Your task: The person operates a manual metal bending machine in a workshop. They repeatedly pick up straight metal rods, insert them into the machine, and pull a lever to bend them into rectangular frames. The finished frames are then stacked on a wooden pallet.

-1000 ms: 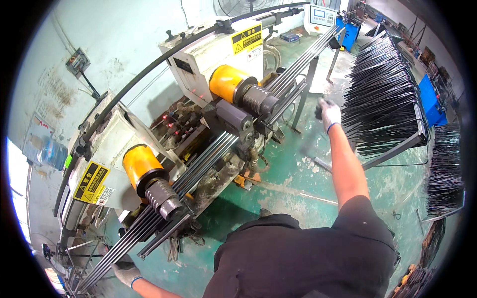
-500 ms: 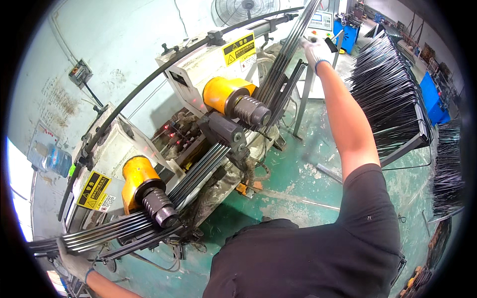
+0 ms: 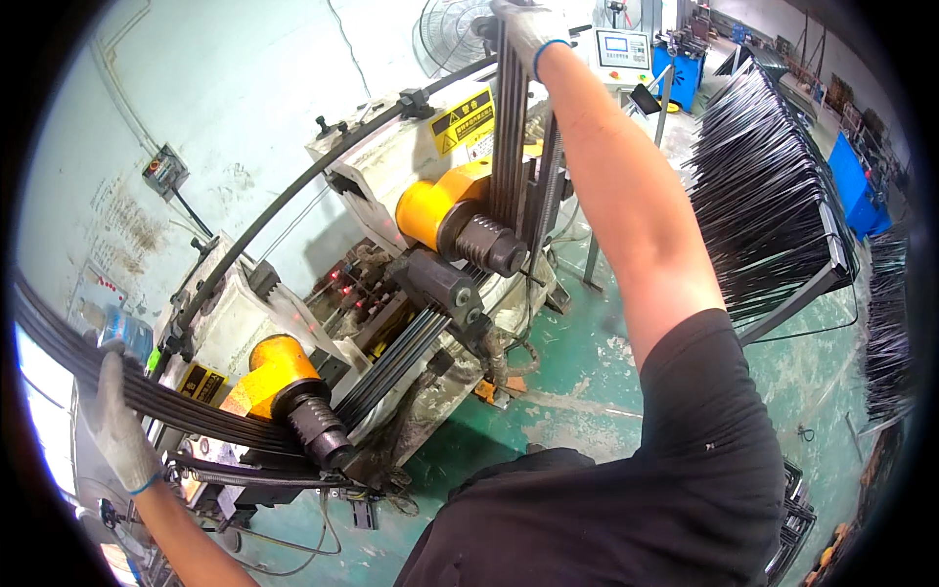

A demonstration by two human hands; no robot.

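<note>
Left hand (image 3: 119, 428): curled round long dark metal rods (image 3: 220, 419)
Right hand (image 3: 533, 33): likewise
Rods: slipping grip could cause springback

Machine bed (image 3: 458, 368), dark rods (image 3: 391, 366) seemingly atop

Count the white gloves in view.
2: one glove on the left hand, at the left-side rods; another glove on the right hand, at the upright rods. Others may be hidden.
</note>
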